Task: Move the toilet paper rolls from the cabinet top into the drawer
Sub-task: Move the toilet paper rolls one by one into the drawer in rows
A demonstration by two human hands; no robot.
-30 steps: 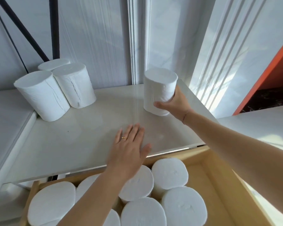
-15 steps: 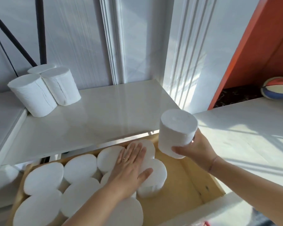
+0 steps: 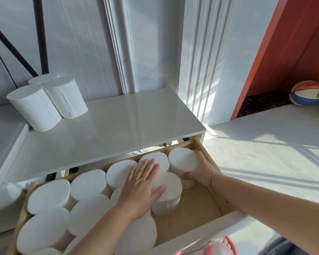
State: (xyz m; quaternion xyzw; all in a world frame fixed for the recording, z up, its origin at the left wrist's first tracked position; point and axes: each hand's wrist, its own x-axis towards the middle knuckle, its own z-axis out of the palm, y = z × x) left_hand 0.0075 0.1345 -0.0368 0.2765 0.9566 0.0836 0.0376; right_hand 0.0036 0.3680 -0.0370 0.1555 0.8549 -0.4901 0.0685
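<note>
The wooden drawer [image 3: 206,207] stands pulled out under the white cabinet top [image 3: 118,129], packed with several upright white toilet paper rolls. My right hand [image 3: 201,172] grips one roll [image 3: 181,160] inside the drawer's back right corner. My left hand [image 3: 144,184] lies flat, fingers together, on the tops of the rolls [image 3: 166,192] in the middle of the drawer. Three rolls [image 3: 35,107] remain grouped at the back left of the cabinet top; the rearmost one is mostly hidden.
A panelled white wall rises behind the cabinet, with black rods [image 3: 41,37] at the left. Bare wood floor shows at the drawer's right front. A basketball [image 3: 307,92] sits by the orange panel [image 3: 287,52] at far right. A lower white ledge [image 3: 0,129] adjoins the cabinet's left.
My right hand carried the roll from the cabinet top's right side down into the drawer's back right corner. My left hand slid from the cabinet edge onto the rolls in the drawer.
</note>
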